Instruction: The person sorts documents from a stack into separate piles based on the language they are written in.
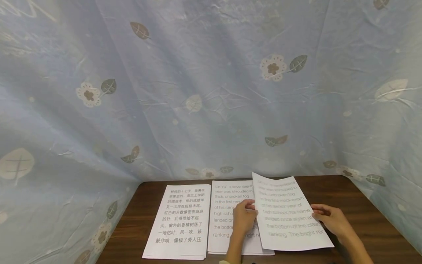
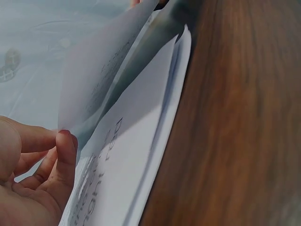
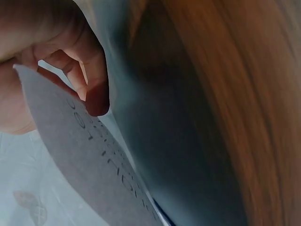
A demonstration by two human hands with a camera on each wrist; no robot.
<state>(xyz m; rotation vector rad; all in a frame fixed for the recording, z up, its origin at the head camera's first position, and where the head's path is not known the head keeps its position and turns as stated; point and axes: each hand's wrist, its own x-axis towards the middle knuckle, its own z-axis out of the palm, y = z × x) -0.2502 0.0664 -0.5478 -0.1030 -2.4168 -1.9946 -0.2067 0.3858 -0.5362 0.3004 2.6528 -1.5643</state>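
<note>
A white sheet of paper [image 1: 290, 216] printed with large English text is held up, tilted, between both hands. My left hand [image 1: 243, 218] pinches its left edge between thumb and fingertip, which the left wrist view shows closely. At the opposite edge, my right hand [image 1: 336, 222] grips the sheet with thumb and fingers; in the right wrist view the paper [image 3: 89, 141] bows away from that hand. Beneath the left hand lies a stack of English-printed sheets [image 1: 222, 220], partly covered by the raised one. Its layered edges [image 2: 162, 117] show in the left wrist view.
To the left of the English stack lies another stack of sheets [image 1: 179, 220], printed in Chinese. Both rest on a dark brown wooden table [image 1: 128, 227]. A pale blue cloth [image 1: 211, 91] with leaves and flowers hangs behind the table and along its sides.
</note>
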